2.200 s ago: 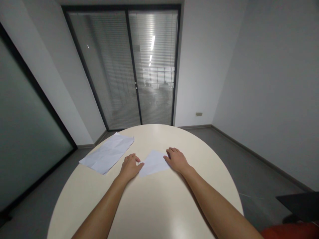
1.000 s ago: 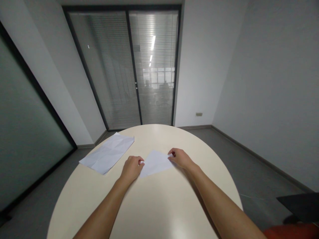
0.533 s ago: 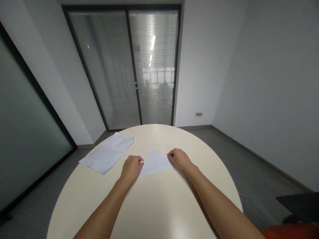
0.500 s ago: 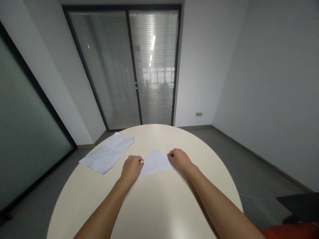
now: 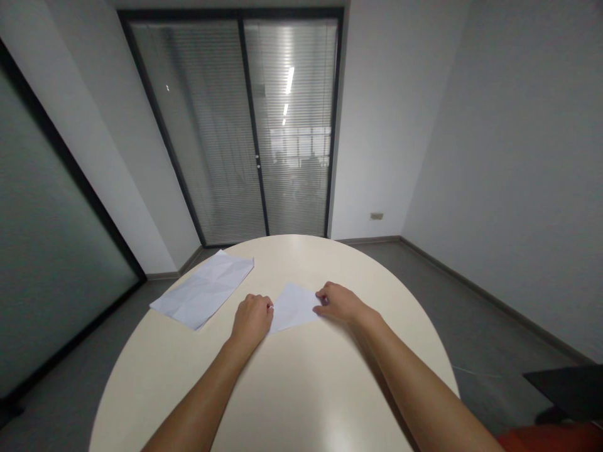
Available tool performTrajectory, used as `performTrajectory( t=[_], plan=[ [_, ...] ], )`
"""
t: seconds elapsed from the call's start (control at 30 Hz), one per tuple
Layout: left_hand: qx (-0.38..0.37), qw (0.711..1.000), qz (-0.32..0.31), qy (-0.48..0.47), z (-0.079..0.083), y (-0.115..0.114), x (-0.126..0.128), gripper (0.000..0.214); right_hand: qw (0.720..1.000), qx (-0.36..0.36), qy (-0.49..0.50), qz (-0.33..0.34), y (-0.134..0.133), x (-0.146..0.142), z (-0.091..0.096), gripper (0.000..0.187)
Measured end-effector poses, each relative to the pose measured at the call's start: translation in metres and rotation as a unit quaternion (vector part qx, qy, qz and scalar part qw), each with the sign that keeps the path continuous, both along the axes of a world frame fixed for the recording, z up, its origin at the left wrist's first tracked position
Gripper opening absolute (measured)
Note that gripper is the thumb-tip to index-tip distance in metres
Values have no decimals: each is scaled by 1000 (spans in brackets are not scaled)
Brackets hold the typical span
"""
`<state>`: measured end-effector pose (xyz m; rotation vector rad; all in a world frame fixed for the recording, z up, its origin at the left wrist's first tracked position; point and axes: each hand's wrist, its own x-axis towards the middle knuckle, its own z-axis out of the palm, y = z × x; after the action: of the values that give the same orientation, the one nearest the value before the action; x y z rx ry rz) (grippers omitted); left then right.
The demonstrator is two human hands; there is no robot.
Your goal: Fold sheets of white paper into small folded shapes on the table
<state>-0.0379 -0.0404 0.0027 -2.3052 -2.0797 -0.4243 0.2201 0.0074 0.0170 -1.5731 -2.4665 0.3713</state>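
Note:
A small white sheet of paper (image 5: 293,307) lies on the table between my hands, pointed at its far side and apparently folded. My left hand (image 5: 253,318) is closed at its left edge, thumb and forefinger pinching the paper there. At the right edge is my right hand (image 5: 340,302), its forefinger and thumb parted, with the thumb tip touching the paper. The remaining right fingers are curled and partly hidden.
A larger creased white sheet (image 5: 205,290) lies to the left, reaching the edge of the round cream table (image 5: 282,389). Beyond the table stand glass doors with blinds (image 5: 230,138). A dark object (image 5: 568,389) shows at lower right.
My right thumb has come away from the forefinger and moved nearer me along the paper's right edge. My left hand and the small sheet's near-left corner have shifted slightly right.

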Motion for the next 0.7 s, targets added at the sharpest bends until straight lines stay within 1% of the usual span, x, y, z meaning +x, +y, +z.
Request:
performTrajectory(
  t=[0.1,0.23,0.43,0.57,0.7],
  plan=[
    [-6,1000,1,15,0,-1,2,24,1000,4,9,9,2,2,-4,19],
    [-1,999,-3,48,1,0,5,28,999,26,23,22,2,-3,-7,17],
    [11,994,-18,106,2,1,4,34,999,53,6,6,-5,-15,-8,18],
    [7,993,-18,118,2,-1,6,33,998,57,0,-7,-7,-18,-7,19],
    [9,994,-22,107,1,-2,9,31,998,62,-2,-14,-7,-19,-9,19]
  ],
)
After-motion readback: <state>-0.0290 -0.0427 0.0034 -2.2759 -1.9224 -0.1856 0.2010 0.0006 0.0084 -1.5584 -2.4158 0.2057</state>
